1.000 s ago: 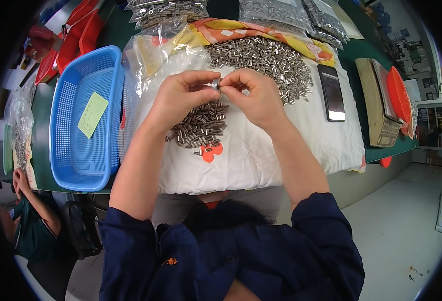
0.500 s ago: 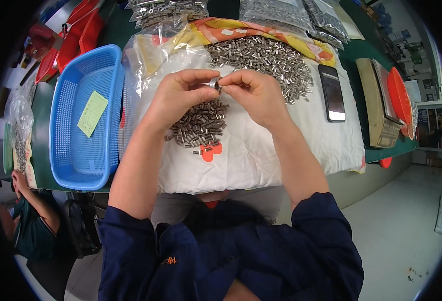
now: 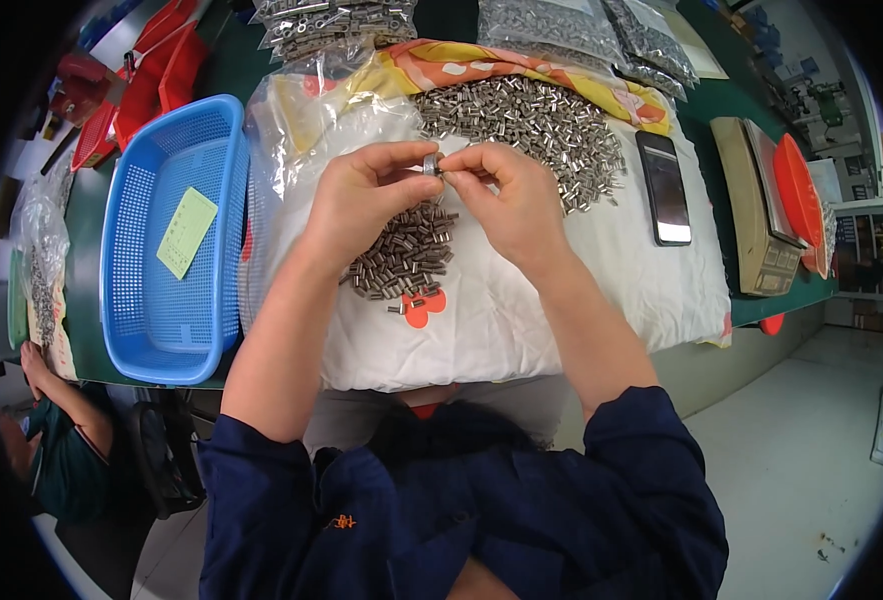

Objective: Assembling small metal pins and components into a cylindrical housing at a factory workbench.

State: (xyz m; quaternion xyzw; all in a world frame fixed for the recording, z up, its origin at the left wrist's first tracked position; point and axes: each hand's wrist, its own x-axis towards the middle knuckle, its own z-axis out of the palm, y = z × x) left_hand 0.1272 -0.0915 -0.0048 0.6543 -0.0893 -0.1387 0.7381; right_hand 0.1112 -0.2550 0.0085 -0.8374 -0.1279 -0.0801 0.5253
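My left: a blue basket (image 3: 233, 165) with a pale green card (image 3: 187, 232) in it, and red bins (image 3: 174, 75) farther off.
Far edge: clear bags of metal parts (image 3: 551, 30) on the dark green surface (image 3: 85, 265).
My right: a phone (image 3: 664, 190) on the white cloth (image 3: 501, 315); past it, a beige box (image 3: 756, 250) and a red bowl (image 3: 793, 185).
In the way: a small pile of metal pieces (image 3: 408, 255) lies right by my left hand (image 3: 354, 200), which hides part of it; the large pile (image 3: 521, 112) sits just beyond my right hand (image 3: 518, 205).
Metal ring: the ring (image 3: 430, 165) is up between my hands, above the cloth.
Its direction: rim nearly edge-on to me, long axis running near to far, flat sides facing left and right.
Left grasp: thumb and fingers pinch the ring.
Right grasp: fingertips bunched at the ring's right side; I cannot tell whether they grip anything.
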